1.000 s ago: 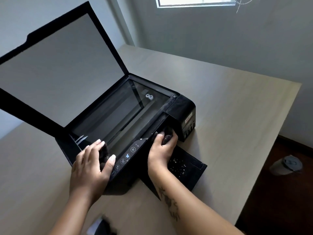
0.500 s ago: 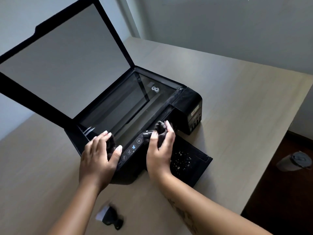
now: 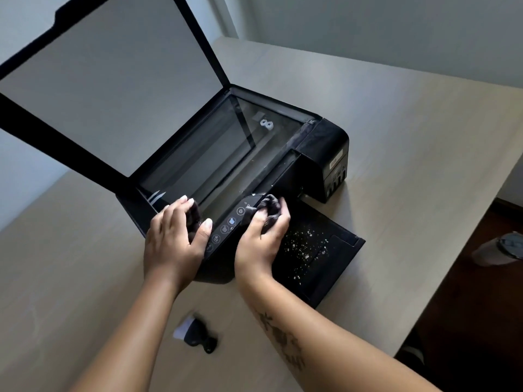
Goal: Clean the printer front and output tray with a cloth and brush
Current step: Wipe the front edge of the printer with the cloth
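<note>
A black printer sits on the table with its scanner lid raised. My right hand presses a bunched dark cloth against the right end of the control panel. My left hand grips the front left of the printer, with a dark piece of cloth under its fingers. The output tray sticks out to the right of my right hand and is dotted with white specks. A small brush with pale bristles lies on the table between my forearms.
The wooden table ends close on the right, with dark floor beyond. A lidded cup stands on the floor there. Two small white rings show on the scanner glass. A grey wall runs behind the table.
My right hand has slid the cloth left, from the printer's front beside the ink tank up onto the control panel's end. My left hand stays put. The view has tilted down, showing the brush.
</note>
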Motion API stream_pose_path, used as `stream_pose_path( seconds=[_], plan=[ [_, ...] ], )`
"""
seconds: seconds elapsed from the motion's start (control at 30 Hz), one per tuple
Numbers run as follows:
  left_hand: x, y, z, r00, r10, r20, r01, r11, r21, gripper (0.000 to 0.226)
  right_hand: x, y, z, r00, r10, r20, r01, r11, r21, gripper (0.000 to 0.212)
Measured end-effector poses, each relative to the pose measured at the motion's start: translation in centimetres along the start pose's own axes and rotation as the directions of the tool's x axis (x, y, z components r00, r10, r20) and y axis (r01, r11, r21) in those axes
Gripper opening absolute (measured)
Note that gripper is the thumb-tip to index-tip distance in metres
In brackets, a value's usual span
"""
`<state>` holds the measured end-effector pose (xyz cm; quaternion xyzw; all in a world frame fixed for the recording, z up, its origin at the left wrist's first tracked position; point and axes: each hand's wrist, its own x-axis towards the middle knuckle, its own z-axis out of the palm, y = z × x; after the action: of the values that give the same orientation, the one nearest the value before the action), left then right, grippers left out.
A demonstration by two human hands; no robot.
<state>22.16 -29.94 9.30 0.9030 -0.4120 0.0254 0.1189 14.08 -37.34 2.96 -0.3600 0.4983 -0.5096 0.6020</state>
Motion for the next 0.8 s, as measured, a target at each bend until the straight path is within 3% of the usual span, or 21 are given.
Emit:
stream_pose_path(
  seconds=[0.07,0.13,0.23,0.4,0.53,0.7,0.8],
  plan=[
    [-0.1,0.1,0.0,1.000,0.006,-0.004,-0.006,1.000,0.000,0.065,-0.5,0.3,0.8,0.980,0.169,-0.100,-0.166,0.985,0.045,0.059],
    [0.0,0.2,-0.1,1.000,0.010,-0.007,-0.010,1.000,-0.002,0.065,-2.7,0.5,0.0,0.976,0.216,-0.022,-0.216,0.976,0.022,0.053],
    [-0.1,0.3,-0.1,1.000,0.005,-0.008,-0.005,1.000,-0.002,0.066,-5.4,0.6,-1.5,0.975,0.156,0.155,-0.161,0.987,0.015,0.051],
    [0.0,0.2,0.0,1.000,0.000,-0.008,0.000,1.000,-0.012,0.065,-5.1,1.4,-0.1,0.956,0.291,0.046,-0.291,0.957,-0.013,0.054],
    [0.0,0.0,0.1,1.000,0.000,-0.029,0.000,1.000,-0.019,0.060,-8.1,1.3,-1.8,0.915,0.304,0.265,-0.312,0.950,-0.014,0.055],
    [0.1,-0.1,0.3,0.999,-0.001,-0.038,0.000,1.000,-0.023,0.059,-7.6,1.0,-0.4,0.974,0.187,0.131,-0.181,0.982,-0.056,0.062],
    [0.1,-0.1,0.3,0.999,-0.001,-0.036,0.001,1.000,-0.020,0.059,-9.8,2.3,-0.9,0.932,0.288,0.219,-0.278,0.958,-0.076,0.056]
  ],
)
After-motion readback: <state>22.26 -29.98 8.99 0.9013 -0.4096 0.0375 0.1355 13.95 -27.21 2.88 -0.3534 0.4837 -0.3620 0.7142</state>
